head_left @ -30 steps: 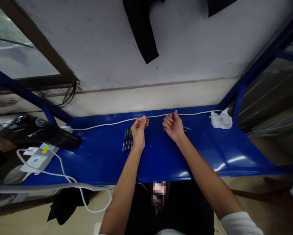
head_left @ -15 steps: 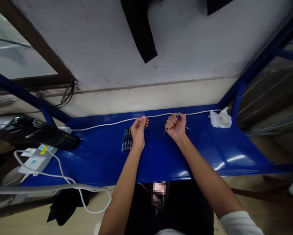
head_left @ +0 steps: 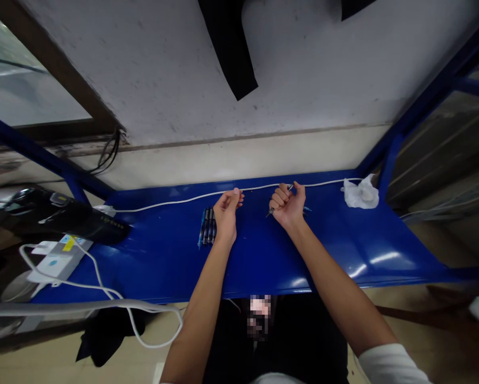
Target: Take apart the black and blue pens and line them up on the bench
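Note:
My right hand (head_left: 286, 207) is closed around a pen (head_left: 290, 187), whose ends stick out above the thumb side and below the fingers. My left hand (head_left: 226, 213) is beside it over the blue table, thumb pressed to its curled fingers. Whatever the left fingers may hold is too small or hidden to make out. Close to the left hand's outer side, several dark and blue pens (head_left: 206, 226) lie in a row, partly covered by that hand. Behind my right wrist a small bluish piece (head_left: 307, 209) shows, mostly hidden.
A white cable (head_left: 175, 202) runs along the back of the blue table (head_left: 263, 256). Crumpled white tissue (head_left: 360, 193) lies at the right end. On the left are a black glossy case-like object (head_left: 83, 218), a white power strip (head_left: 57, 261) and looped white cords.
The pen in my right hand has tilted slightly. Both hands otherwise stay in nearly the same place, and the view has shifted a little.

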Available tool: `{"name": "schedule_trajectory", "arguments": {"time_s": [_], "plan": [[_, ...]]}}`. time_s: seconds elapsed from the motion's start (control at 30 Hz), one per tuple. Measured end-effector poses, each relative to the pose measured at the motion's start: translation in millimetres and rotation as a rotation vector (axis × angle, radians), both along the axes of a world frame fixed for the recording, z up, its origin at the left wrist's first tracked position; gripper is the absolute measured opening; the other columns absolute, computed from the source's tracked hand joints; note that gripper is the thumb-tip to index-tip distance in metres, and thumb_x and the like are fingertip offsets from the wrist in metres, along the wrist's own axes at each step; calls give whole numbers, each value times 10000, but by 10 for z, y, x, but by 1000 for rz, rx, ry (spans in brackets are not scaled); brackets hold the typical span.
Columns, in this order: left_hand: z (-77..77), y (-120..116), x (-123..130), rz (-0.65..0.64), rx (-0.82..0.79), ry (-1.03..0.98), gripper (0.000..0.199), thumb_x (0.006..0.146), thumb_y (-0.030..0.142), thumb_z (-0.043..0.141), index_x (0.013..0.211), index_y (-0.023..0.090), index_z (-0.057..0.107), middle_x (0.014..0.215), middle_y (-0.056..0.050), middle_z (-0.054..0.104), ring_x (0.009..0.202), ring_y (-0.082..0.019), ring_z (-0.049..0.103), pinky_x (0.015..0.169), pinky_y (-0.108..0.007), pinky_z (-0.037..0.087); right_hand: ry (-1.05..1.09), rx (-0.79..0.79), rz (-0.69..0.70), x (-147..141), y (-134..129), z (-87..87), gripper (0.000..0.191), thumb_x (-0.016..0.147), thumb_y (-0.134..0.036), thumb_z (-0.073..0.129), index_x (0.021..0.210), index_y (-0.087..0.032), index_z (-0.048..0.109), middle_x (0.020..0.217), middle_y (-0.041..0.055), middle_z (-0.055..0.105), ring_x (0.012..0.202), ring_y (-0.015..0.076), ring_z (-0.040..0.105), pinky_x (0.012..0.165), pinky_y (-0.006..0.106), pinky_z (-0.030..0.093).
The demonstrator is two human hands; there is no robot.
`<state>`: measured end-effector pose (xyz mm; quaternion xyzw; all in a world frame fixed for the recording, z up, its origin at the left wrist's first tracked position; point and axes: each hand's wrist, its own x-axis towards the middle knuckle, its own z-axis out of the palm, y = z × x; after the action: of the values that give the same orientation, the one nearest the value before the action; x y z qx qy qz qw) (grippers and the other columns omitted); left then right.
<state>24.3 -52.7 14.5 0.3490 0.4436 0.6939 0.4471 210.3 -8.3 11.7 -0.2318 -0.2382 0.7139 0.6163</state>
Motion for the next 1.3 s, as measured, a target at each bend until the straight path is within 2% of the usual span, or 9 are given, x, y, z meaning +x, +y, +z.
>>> {"name": "schedule_trajectory", "arguments": {"time_s": [0.1, 0.23, 0.4, 0.57, 0.77, 0.93, 1.03, 1.13, 1.3], "plan": [[2, -6, 1, -14, 10, 15, 366, 900, 584, 901, 895, 229, 813, 995, -68, 791, 901, -187, 706, 833, -325, 528, -28, 11, -6, -24, 7, 20, 675, 961, -749, 661, 663, -281, 277, 558, -94, 158, 544, 120, 37, 472, 316, 159], [0, -20, 14, -41, 18, 67, 356, 905, 578, 902, 923, 230, 829, 981, -71, 792, 910, -203, 713, 865, -347, 529, -57, 36, -8, -81, 18, 40, 706, 1005, -653, 696, 634, -269, 235, 567, -88, 127, 558, 128, 21, 490, 314, 181], [-48, -21, 77, -171, 48, 216, 375, 842, 525, 970, 1041, 224, 868, 1025, -92, 828, 940, -226, 744, 929, -370, 548, -31, 96, -21, -157, 6, 90, 710, 1039, -624, 659, 637, -245, 214, 629, -68, 135, 594, 147, 133, 614, 315, 382], [-119, -6, 95, -246, 50, 279, 281, 852, 468, 955, 981, 230, 880, 957, -80, 849, 872, -231, 770, 880, -383, 585, 2, 110, -8, -192, -7, 120, 694, 1014, -633, 685, 637, -237, 258, 678, -49, 184, 640, 159, 258, 712, 329, 455], [-105, 5, 82, -162, 50, 205, 265, 848, 439, 962, 969, 221, 875, 895, -72, 841, 843, -225, 792, 861, -379, 611, -96, 82, -19, -220, -15, 105, 628, 925, -745, 738, 679, -257, 429, 749, -13, 418, 760, 182, 508, 804, 350, 529], [-111, 52, 10, 6, 74, 64, 349, 837, 450, 975, 1054, 216, 835, 923, -46, 816, 838, -189, 779, 911, -379, 634, -294, 91, -18, -351, -51, 33, 543, 837, -781, 851, 871, -266, 683, 758, -24, 542, 673, 149, 523, 637, 297, 465], [-160, 85, -48, 67, 63, -19, 444, 838, 431, 974, 1179, 218, 786, 1029, -62, 828, 948, -200, 801, 995, -396, 633, -416, 202, 28, -426, -106, -23, 491, 904, -742, 823, 998, -266, 748, 757, -20, 598, 647, 154, 554, 596, 306, 453], [-195, 87, -68, 73, 14, -37, 527, 867, 405, 954, 1316, 234, 738, 1236, -118, 834, 1191, -255, 798, 1142, -455, 589, -664, 371, -49, -439, -148, -81, 394, 1029, -656, 716, 1135, -280, 771, 924, 26, 726, 771, 187, 660, 644, 324, 492], [-180, 53, -21, -36, 21, 89, 422, 923, 390, 909, 1294, 231, 788, 1361, -155, 811, 1362, -298, 745, 1236, -485, 531, -1204, 817, -123, -377, -148, -225, 291, 1134, -293, 538, 1376, -243, 693, 1352, 137, 708, 1221, 277, 665, 1061, 454, 533]]}}
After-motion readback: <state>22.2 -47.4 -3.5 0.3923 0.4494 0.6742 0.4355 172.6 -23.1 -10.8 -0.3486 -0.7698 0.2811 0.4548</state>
